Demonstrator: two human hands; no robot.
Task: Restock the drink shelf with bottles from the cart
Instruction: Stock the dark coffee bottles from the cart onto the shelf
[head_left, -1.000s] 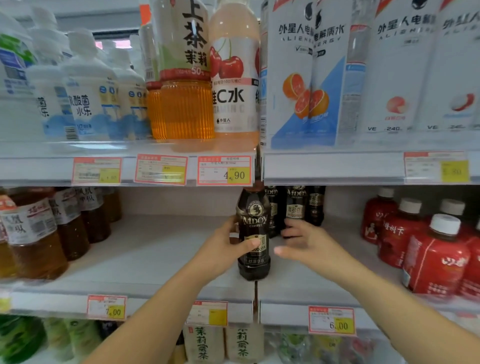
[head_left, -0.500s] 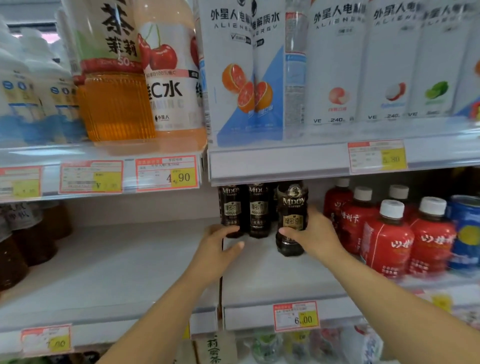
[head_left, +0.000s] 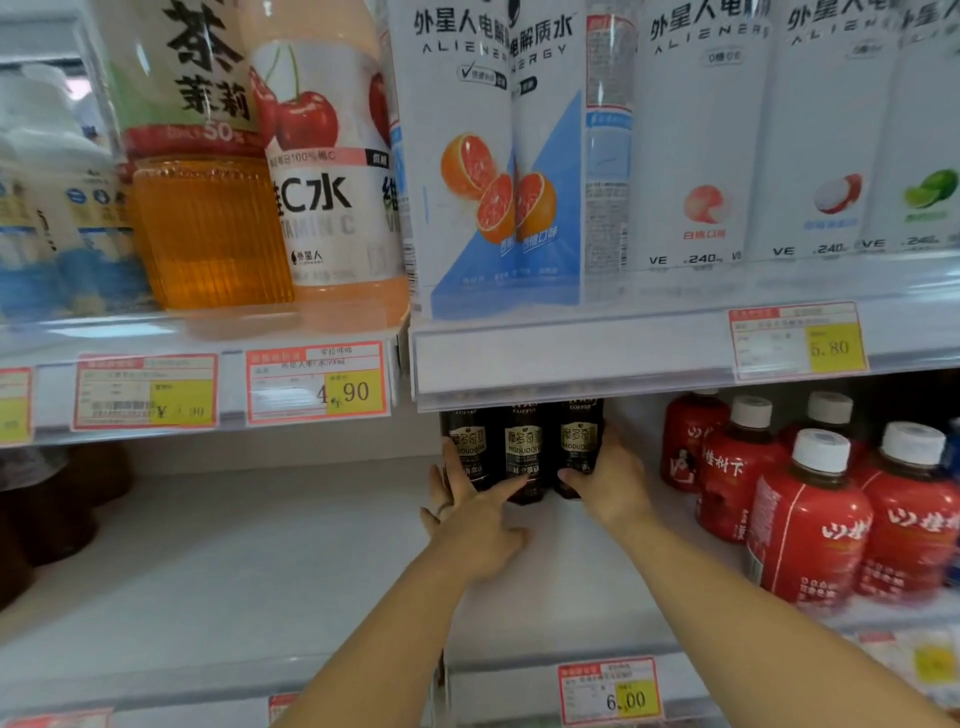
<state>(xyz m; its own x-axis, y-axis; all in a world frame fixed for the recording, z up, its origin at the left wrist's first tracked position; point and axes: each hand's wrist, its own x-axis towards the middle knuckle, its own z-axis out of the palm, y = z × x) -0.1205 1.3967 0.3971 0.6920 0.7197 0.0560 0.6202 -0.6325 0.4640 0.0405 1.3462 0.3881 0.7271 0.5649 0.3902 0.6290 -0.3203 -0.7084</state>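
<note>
Three dark brown coffee bottles with black-and-gold labels (head_left: 524, 452) stand side by side, touching, at the back of the white middle shelf (head_left: 260, 561), their caps hidden behind the upper shelf's price rail (head_left: 571, 358). Left hand (head_left: 475, 512): fingers spread, flat against the left bottle, forefinger reaching to the middle one; not closed round anything. Right hand (head_left: 605, 480): loosely cupped against the right bottle's outer side, grip not fully visible. Judgement: squaring up the row. Risks: uneven pressure from the two sides could tip a bottle, since the row stands free with bare shelf to its left; the red-labelled, white-capped bottles (head_left: 810, 514) sit near the right forearm, so a careless withdrawal could knock them. Cart not in view.
</note>
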